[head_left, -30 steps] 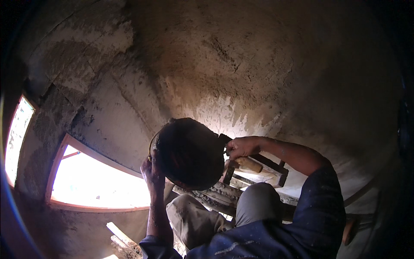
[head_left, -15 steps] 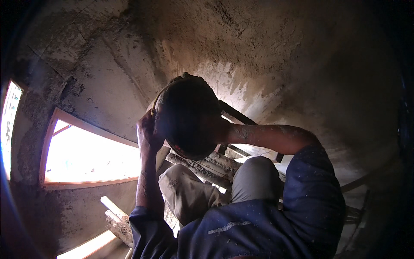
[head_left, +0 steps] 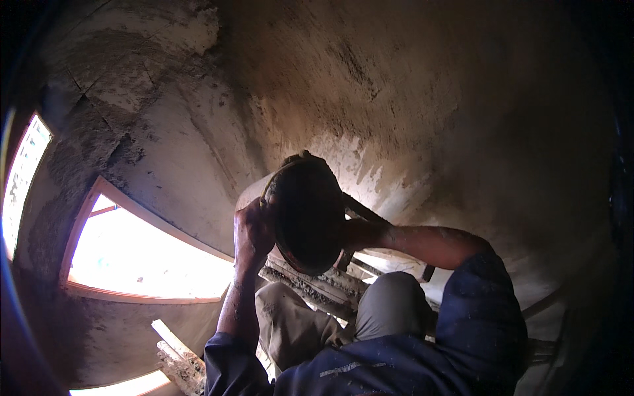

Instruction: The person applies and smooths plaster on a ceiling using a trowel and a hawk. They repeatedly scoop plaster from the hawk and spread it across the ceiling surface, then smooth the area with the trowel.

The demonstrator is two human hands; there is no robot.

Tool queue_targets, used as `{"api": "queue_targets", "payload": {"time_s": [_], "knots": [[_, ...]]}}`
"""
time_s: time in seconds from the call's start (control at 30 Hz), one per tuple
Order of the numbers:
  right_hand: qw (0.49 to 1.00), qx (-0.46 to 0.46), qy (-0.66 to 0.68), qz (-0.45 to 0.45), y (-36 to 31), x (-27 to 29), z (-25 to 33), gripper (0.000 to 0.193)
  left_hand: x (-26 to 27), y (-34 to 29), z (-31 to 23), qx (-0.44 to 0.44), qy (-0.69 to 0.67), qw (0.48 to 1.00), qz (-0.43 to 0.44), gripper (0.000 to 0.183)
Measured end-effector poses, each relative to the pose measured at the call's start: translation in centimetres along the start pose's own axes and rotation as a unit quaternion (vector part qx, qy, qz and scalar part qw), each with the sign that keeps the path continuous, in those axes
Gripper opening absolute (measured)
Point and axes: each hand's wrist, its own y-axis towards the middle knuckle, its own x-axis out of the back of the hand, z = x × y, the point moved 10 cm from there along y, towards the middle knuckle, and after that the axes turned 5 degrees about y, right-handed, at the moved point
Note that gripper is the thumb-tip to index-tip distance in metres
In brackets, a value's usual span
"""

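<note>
A dark bucket [head_left: 305, 218] with a thin wire handle and crusted rim is held tilted in front of me, its mouth turned toward me. My left hand [head_left: 254, 231] closes on its left edge beside the handle. From the right, my right hand [head_left: 363, 235] reaches into the shaded mouth. Its fingers are lost in the dark, so whether they grip anything cannot be made out. The bucket's contents are too dark to see. My knees [head_left: 394, 307] are bent below it.
A rough, partly plastered wall [head_left: 396, 79] curves ahead. Bright window openings [head_left: 142, 251] stand at left. Rough wooden poles [head_left: 323, 284] lie under the bucket, and a dark bar [head_left: 364, 210] slants behind it. Broken timber [head_left: 179, 360] sits at lower left.
The bucket and both hands have come down and slightly right, and its mouth now faces more to the right. The view has shifted a little too.
</note>
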Motion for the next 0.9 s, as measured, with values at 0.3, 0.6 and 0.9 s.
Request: {"api": "queue_targets", "payload": {"time_s": [0.3,0.6,0.9], "knots": [[0.934,-0.053,0.293,0.199,1.0,-5.6,2.4,0.028,1.4,-1.0,1.3,0.013,-0.031,0.997,-0.07,0.037],[0.779,-0.2,0.582,0.121,-2.2,-5.5,-0.9,0.031,4.2,-4.0,8.2,0.159,-0.125,0.971,-0.125,0.045],[0.891,-0.148,0.425,0.062,-3.2,-2.0,-0.3,0.027,4.5,-5.0,8.3,0.171,-0.158,0.963,-0.136,0.046]]}}
